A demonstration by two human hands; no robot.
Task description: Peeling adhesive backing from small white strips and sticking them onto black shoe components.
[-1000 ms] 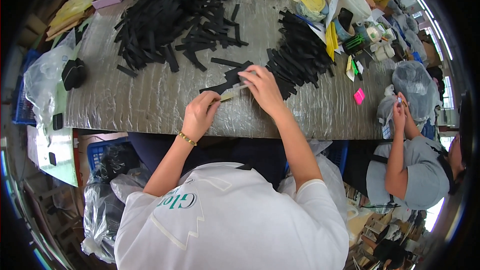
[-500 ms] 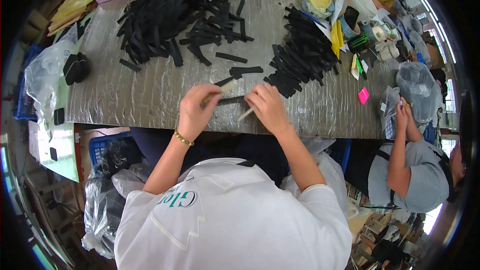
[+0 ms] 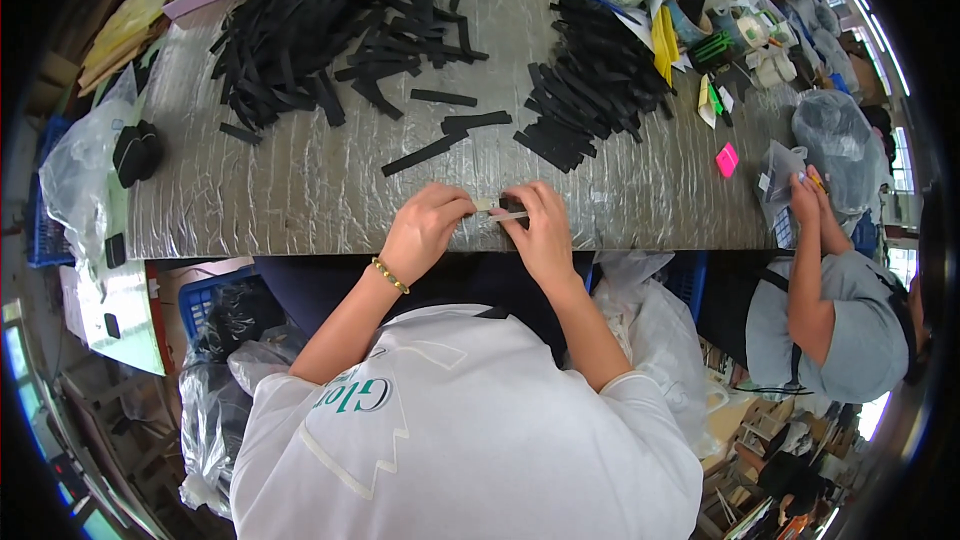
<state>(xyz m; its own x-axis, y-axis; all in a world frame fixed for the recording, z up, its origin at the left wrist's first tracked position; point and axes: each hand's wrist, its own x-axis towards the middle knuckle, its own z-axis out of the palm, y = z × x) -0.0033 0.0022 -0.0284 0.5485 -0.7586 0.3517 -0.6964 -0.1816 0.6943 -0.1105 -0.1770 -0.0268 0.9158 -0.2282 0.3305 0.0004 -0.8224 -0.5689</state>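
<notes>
I record the bench [image 3: 250, 195]; black strips [image 3: 310, 35] heaped toward its far edge. Above its near edge, the right hand [image 3: 541, 235] grips a thin pale rod [image 3: 511, 215] and dark piece [image 3: 511, 204]; the left hand [image 3: 427, 228] pinches a pale tab [image 3: 484, 205].

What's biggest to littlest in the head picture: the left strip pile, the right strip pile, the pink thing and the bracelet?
1. Left pile of black strips
2. Right pile of black strips
3. Pink piece and beaded bracelet: too alike to rank
</notes>
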